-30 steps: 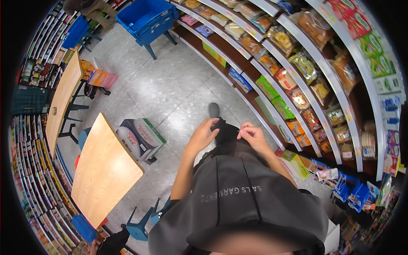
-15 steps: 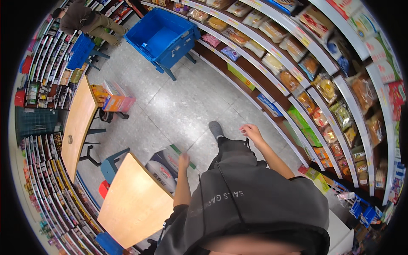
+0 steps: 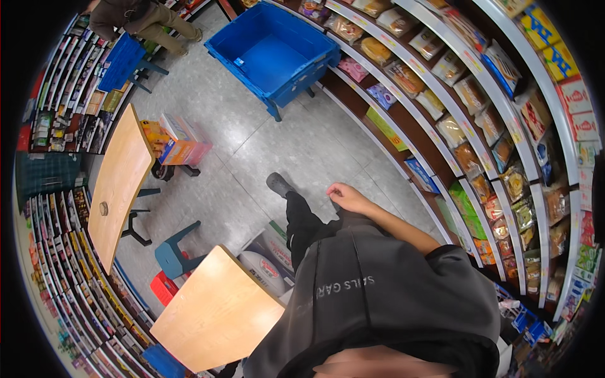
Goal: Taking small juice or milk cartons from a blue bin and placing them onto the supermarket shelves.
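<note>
My right hand hangs in front of my body above the floor, its fingers loosely curled together with nothing visible in them. It touches nothing I can see. My left hand is out of view. One of my legs is stretched forward, and its grey shoe rests on the floor left of my right hand. Ahead of me stands a large blue plastic crate on legs, with its inside bare except for a small white label. To my right run curved shelves with packaged bread and other wrapped food.
Left of me are a light wooden table, a blue stool and a red object. A second wooden table stands beyond, near an orange box. Cartons sit by my left side. Another person stands at the far left.
I have stepped forward, so the blue crate and shelves look nearer. My left hand has gone out of view. My right hand has swung leftward, its fingers now more curled.
</note>
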Demonstrator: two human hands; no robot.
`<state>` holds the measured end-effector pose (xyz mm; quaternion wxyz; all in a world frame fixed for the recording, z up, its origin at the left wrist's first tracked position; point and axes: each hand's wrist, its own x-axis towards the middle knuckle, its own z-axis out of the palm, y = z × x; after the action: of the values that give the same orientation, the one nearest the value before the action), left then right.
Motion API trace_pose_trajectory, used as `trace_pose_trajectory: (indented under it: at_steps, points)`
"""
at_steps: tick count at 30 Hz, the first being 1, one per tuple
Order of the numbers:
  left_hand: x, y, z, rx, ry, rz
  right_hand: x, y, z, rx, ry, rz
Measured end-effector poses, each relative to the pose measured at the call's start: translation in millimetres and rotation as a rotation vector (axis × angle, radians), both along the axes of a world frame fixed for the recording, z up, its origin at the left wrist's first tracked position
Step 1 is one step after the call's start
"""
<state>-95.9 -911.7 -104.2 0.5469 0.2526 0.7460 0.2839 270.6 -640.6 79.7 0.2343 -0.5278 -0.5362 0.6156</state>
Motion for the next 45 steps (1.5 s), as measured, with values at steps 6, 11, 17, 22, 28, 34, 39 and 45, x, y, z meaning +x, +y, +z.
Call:
trace_pose_trajectory:
  at_steps: [6,11,17,22,28,34,39,45]
  points:
    - [-55.7,142.4,7.6,-0.026,-0.164,0.079,-56.5,57.2,-14.1,0.032,-0.088,0.051]
    - [-138.3,230.7,36.6,-0.122,-0.276,0.061,-92.0,123.6,-0.2,0.088,-0.231,-0.043]
    - [-198.8,373.1,1.7,-0.065,-0.077,0.138,-146.6,182.5,42.2,0.208,-0.335,0.003]
    - [-158.5,467.8,17.7,-0.027,-0.177,0.064,-163.0,196.4,56.2,0.216,-0.448,0.031]
    - [-126.4,498.1,20.6,-0.069,-0.230,-0.260,-159.0,220.8,39.1,0.179,-0.497,-0.050]
    - [-175.0,491.3,15.8,-0.168,-0.110,-0.373,-163.3,297.3,7.1,0.280,-0.622,-0.091]
    - [-236.3,493.7,4.5,-0.139,0.002,-0.306,-175.0,376.9,-24.2,0.317,-0.702,-0.172]
    - [-289.6,537.0,-1.2,-0.082,0.296,-0.519,-204.8,439.3,-78.3,0.154,-0.815,-0.210]
